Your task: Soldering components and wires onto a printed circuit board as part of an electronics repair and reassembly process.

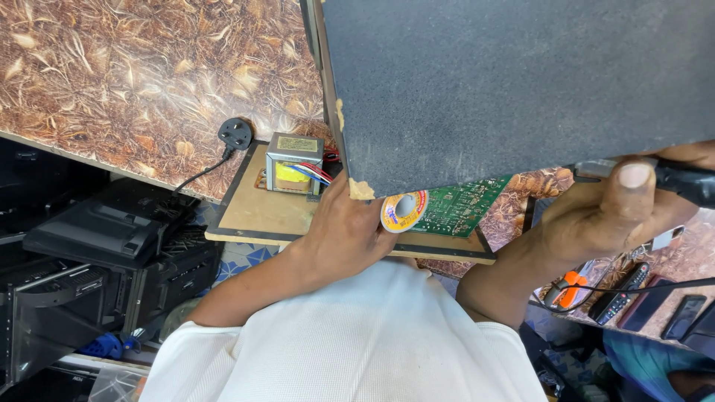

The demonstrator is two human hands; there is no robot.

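Large dark grey flat panel (514,82), gripped at lower corner by closed left hand (346,231), long edge toward right hand (596,219) clamped on black-handled tool (681,179).

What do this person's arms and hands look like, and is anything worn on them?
Both hands are bare: no gloves, rings or watch show on the left hand or the right hand. The forearms are uncovered, and a white ribbed short-sleeved shirt ends above the elbows.
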